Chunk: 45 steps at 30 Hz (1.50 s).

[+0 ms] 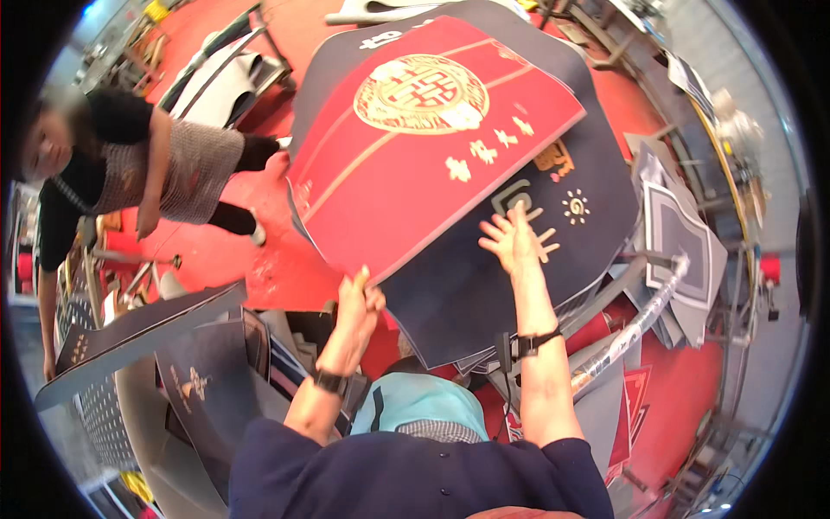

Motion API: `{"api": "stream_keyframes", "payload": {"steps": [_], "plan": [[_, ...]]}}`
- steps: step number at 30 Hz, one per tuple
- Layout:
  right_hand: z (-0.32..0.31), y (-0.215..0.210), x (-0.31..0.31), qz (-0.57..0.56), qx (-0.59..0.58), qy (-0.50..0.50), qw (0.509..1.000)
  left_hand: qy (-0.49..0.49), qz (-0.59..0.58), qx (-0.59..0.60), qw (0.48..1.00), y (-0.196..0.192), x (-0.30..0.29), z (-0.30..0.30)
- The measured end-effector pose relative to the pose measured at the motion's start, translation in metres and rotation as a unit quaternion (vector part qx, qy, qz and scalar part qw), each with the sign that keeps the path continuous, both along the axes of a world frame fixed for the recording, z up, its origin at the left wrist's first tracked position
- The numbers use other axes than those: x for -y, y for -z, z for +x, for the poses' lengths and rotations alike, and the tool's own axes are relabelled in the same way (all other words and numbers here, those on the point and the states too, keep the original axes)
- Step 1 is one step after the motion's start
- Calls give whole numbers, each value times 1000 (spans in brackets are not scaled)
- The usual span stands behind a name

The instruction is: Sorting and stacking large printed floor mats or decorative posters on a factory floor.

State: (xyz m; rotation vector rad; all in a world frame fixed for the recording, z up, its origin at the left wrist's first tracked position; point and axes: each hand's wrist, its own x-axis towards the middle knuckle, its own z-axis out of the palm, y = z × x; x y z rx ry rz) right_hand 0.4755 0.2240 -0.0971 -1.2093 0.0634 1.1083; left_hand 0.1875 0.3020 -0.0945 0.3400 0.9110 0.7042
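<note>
Around us we note: a red floor [277, 268] throughout; a metal-framed rack [242, 52] at upper left; wooden furniture [605, 35] at upper right; stacks of dark printed sheets [683, 233] on the right; a second person [130, 164] bending at left. Lighting bright and even.

Bright, even overhead light; soft shadows; strong fisheye bending at rim; edges dark, perhaps slightly blurred.

A large red printed sheet [415, 147] with a gold round emblem lies tilted on a stack of dark navy sheets [519, 259].
</note>
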Motion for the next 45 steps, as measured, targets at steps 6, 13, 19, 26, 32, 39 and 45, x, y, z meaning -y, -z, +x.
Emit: {"api": "stream_keyframes", "payload": {"steps": [6, 13, 19, 26, 32, 39, 45], "plan": [[5, 76, 0, 41, -121, 158, 979, 44, -103, -143, 983, 49, 92, -121], [-7, 59, -50, -89, 300, 68, 947, 54, -94, -180, 978, 84, 86, -141], [-37, -8, -122, -58, 598, 51, 798, 95, -134, -160, 973, 87, 90, -141], [54, 117, -33, 14, 198, 143, 970, 128, -151, -29, 980, 101, 58, -141], [54, 155, -25, 31, 95, 236, 967, 99, -248, 5, 964, 198, 44, -125], [52, 38, -28, 163, 142, 74, 973, 179, -291, 42, 939, 192, 104, -92], [80, -159, 69, 69, 494, 93, 862, 33, -133, 57, 989, 108, 142, -17]]}}
